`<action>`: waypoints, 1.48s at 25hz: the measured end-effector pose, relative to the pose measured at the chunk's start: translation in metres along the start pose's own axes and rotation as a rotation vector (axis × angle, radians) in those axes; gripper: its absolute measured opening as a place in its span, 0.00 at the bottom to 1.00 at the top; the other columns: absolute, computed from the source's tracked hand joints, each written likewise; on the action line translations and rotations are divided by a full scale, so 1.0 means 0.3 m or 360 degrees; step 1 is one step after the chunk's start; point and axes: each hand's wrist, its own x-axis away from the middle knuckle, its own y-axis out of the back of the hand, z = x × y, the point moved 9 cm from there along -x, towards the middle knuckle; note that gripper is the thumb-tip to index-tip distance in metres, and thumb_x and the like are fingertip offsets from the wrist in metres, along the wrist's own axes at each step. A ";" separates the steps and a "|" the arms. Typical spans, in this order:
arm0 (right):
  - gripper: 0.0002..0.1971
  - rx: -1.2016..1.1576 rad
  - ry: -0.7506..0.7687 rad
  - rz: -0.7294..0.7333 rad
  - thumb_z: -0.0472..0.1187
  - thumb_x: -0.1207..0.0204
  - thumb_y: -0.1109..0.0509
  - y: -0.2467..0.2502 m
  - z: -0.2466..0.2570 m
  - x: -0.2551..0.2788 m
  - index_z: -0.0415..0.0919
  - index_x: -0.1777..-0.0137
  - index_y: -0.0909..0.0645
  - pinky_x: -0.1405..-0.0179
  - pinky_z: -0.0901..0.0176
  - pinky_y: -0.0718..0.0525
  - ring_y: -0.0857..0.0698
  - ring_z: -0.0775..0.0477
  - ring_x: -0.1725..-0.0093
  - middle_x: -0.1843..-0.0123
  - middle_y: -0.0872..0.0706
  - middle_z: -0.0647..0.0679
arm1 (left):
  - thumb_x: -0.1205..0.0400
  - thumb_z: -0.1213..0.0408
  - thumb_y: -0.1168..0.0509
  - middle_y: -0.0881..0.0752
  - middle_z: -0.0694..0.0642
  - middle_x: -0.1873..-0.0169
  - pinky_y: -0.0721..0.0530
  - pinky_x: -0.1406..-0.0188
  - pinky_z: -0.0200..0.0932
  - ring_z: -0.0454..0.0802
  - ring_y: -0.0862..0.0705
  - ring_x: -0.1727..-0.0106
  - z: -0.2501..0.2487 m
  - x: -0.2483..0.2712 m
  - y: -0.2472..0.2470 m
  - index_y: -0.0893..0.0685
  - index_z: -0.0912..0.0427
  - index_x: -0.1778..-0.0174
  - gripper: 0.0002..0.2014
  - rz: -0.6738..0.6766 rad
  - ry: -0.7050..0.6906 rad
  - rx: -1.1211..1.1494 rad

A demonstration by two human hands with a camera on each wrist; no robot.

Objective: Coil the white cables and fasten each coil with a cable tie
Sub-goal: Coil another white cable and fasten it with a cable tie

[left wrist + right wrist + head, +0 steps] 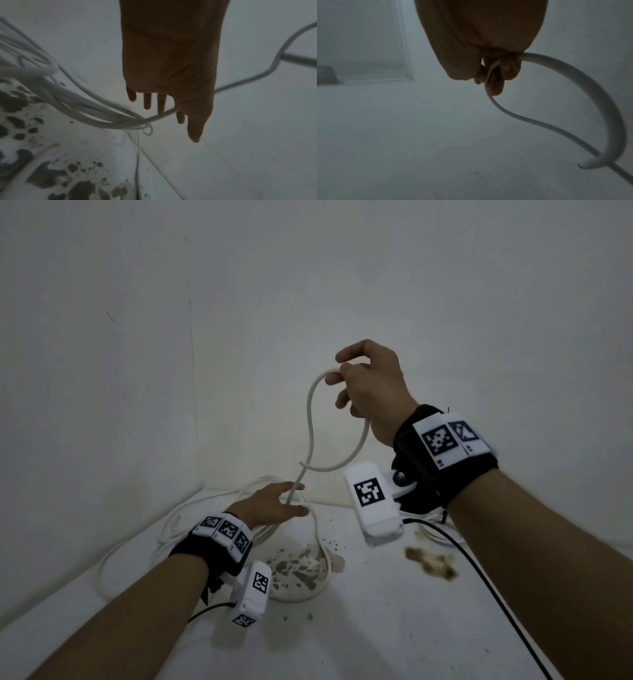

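Observation:
My right hand [342,374] is raised in front of the wall and grips a white cable [310,419], with its fingers curled round the bend [494,75]. One short end curves back under that hand into a loop [342,465]. The long run drops to my left hand [294,501], low over the table. The left hand's fingers are straight, and the cable [154,117] slips across them without being gripped. Beyond the left hand, more white cable lies in loose loops [171,525] on the table, seen as a bundle [77,102] in the left wrist view. I see no cable tie.
The white table [376,628] sits in a corner between two walls [195,440]. Dark stains [298,570] and a brown stain [431,565] mark its top. A black wire [479,577] runs from the right wrist camera. More white cable [431,534] lies behind the right wrist.

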 end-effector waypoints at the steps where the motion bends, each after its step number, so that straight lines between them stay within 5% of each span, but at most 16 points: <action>1: 0.11 -0.0123 -0.0015 -0.0066 0.28 0.20 0.43 0.017 0.010 -0.004 0.42 0.48 0.23 0.83 0.65 0.30 0.17 0.49 0.74 0.55 0.10 0.40 | 0.25 0.39 0.29 0.18 0.46 0.34 0.24 0.31 0.44 0.46 0.20 0.32 -0.043 -0.005 -0.005 0.15 0.40 0.36 0.22 -0.0018 -0.0081 0.0047; 3: 0.11 -0.0398 -0.0026 -0.0274 0.27 0.20 0.46 0.078 0.017 -0.015 0.42 0.49 0.25 0.82 0.63 0.30 0.15 0.47 0.72 0.57 0.11 0.39 | 0.18 0.43 0.34 0.10 0.46 0.50 0.23 0.43 0.38 0.43 0.16 0.44 -0.115 0.004 0.025 0.08 0.48 0.52 0.14 -0.0200 -0.0202 0.0231; 5: 0.13 -0.0669 -0.0028 -0.0575 0.26 0.21 0.48 0.188 0.009 -0.023 0.43 0.51 0.27 0.82 0.64 0.30 0.15 0.47 0.73 0.58 0.12 0.38 | 0.21 0.39 0.32 0.11 0.42 0.68 0.23 0.55 0.38 0.41 0.15 0.58 -0.118 0.022 0.101 0.08 0.53 0.66 0.21 -0.0485 -0.0167 0.0324; 9: 0.09 -0.0444 -0.0111 -0.0883 0.31 0.21 0.45 0.373 -0.087 -0.028 0.45 0.51 0.26 0.82 0.64 0.28 0.15 0.46 0.72 0.55 0.09 0.38 | 0.22 0.30 0.39 0.12 0.52 0.77 0.19 0.61 0.41 0.48 0.15 0.68 -0.066 0.017 0.198 0.16 0.62 0.70 0.34 -0.0569 0.0258 0.0276; 11: 0.04 0.0057 -0.0241 -0.0730 0.37 0.26 0.38 0.375 -0.170 -0.028 0.45 0.53 0.24 0.74 0.58 0.21 0.12 0.40 0.65 0.51 0.09 0.36 | 0.16 0.34 0.47 0.15 0.57 0.73 0.20 0.62 0.43 0.52 0.18 0.69 -0.149 0.012 0.215 0.21 0.62 0.68 0.32 -0.0449 0.0279 0.0349; 13: 0.16 0.0541 -0.0359 -0.0400 0.38 0.30 0.34 0.326 -0.251 -0.013 0.45 0.40 0.25 0.54 0.49 0.14 0.13 0.35 0.50 0.43 0.13 0.35 | 0.14 0.39 0.45 0.21 0.56 0.70 0.23 0.67 0.41 0.52 0.24 0.69 -0.282 0.024 0.254 0.23 0.60 0.65 0.27 -0.0427 0.0174 0.0494; 15: 0.38 0.1039 -0.0335 -0.0073 0.37 0.29 0.32 0.257 -0.277 0.018 0.49 0.19 0.42 0.31 0.40 0.23 0.21 0.34 0.34 0.31 0.23 0.36 | 0.16 0.46 0.37 0.26 0.53 0.72 0.30 0.69 0.41 0.51 0.29 0.69 -0.448 0.048 0.334 0.26 0.56 0.67 0.20 -0.0568 -0.0085 0.0520; 17: 0.47 0.1339 -0.0101 0.0039 0.40 0.30 0.29 0.197 -0.214 0.051 0.55 0.16 0.53 0.23 0.34 0.34 0.32 0.34 0.23 0.24 0.31 0.37 | 0.18 0.54 0.33 0.28 0.51 0.74 0.33 0.68 0.43 0.50 0.31 0.70 -0.618 0.088 0.397 0.28 0.55 0.70 0.18 -0.0719 -0.0450 0.0321; 19: 0.35 0.1212 0.0107 0.0198 0.43 0.28 0.28 0.125 -0.154 0.062 0.52 0.21 0.37 0.32 0.43 0.22 0.22 0.40 0.30 0.32 0.20 0.42 | 0.20 0.60 0.32 0.24 0.50 0.72 0.30 0.69 0.41 0.47 0.29 0.70 -0.747 0.124 0.387 0.24 0.55 0.66 0.11 -0.0714 -0.0730 0.0193; 21: 0.17 0.0731 -0.0022 0.0300 0.44 0.23 0.31 0.090 -0.141 0.064 0.41 0.36 0.22 0.53 0.50 0.13 0.13 0.48 0.55 0.54 0.13 0.47 | 0.20 0.68 0.34 0.22 0.50 0.71 0.27 0.71 0.37 0.43 0.26 0.72 -0.786 0.133 0.336 0.23 0.57 0.55 0.04 -0.0603 -0.0810 0.0307; 24: 0.13 0.0200 -0.0162 0.0139 0.41 0.19 0.34 0.122 -0.122 0.060 0.31 0.49 0.14 0.79 0.58 0.22 0.29 0.51 0.77 0.73 0.29 0.50 | 0.18 0.65 0.34 0.17 0.53 0.66 0.23 0.67 0.39 0.43 0.21 0.70 -0.675 0.090 0.268 0.24 0.61 0.46 0.08 -0.0566 -0.0600 0.0607; 28: 0.10 -0.0073 -0.0156 -0.0165 0.37 0.19 0.33 0.247 -0.110 0.043 0.35 0.55 0.12 0.81 0.63 0.40 0.42 0.52 0.81 0.79 0.40 0.53 | 0.18 0.42 0.35 0.12 0.55 0.66 0.19 0.61 0.44 0.50 0.15 0.63 -0.411 0.029 0.187 0.18 0.62 0.52 0.23 -0.0524 -0.0085 0.0534; 33: 0.10 -0.0398 -0.0288 -0.0578 0.37 0.17 0.36 0.416 -0.205 0.041 0.38 0.50 0.13 0.84 0.67 0.39 0.41 0.52 0.83 0.76 0.39 0.49 | 0.18 0.36 0.40 0.11 0.54 0.69 0.24 0.61 0.42 0.47 0.16 0.62 -0.236 0.014 0.084 0.18 0.59 0.69 0.28 -0.0361 0.0268 0.0441; 37: 0.07 -0.0459 -0.0304 -0.0770 0.41 0.18 0.33 0.504 -0.272 0.078 0.40 0.50 0.14 0.83 0.66 0.38 0.40 0.51 0.80 0.74 0.39 0.49 | 0.30 0.26 0.35 0.16 0.52 0.71 0.19 0.47 0.48 0.53 0.09 0.56 -0.194 0.032 0.067 0.23 0.55 0.70 0.31 -0.0338 0.0369 0.0958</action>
